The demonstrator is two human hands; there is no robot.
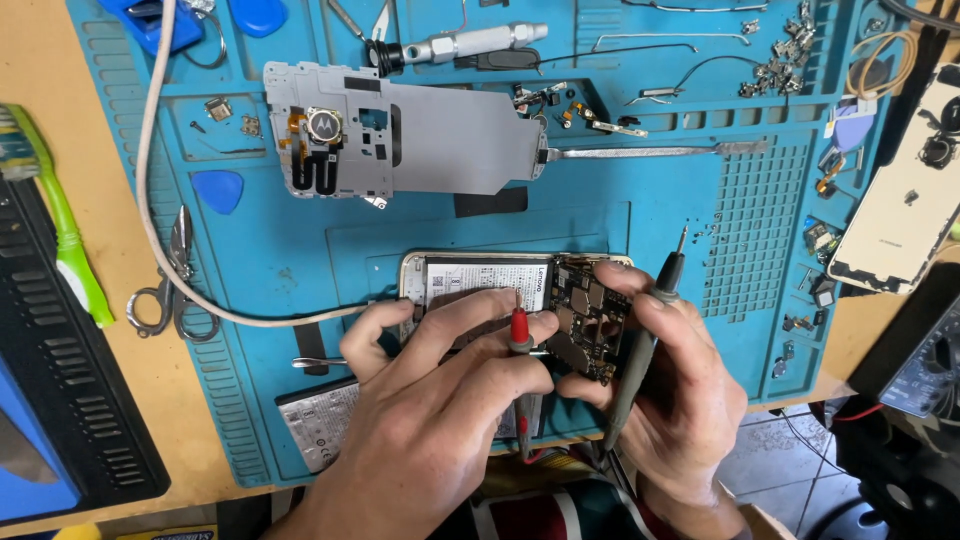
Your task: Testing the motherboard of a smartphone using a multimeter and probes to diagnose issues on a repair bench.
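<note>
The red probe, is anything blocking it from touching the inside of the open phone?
Nothing visible blocks it. The left hand holds the red probe right at the open phone, beside its green circuit board. The right hand holds the black probe with its tip raised off the board.

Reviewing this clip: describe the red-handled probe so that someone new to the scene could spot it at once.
Start at the blue work mat and go to the opened phone at its lower middle. The red probe sits in the left hand, tip down on the phone; the right hand holds its black twin, tip upward.
</note>
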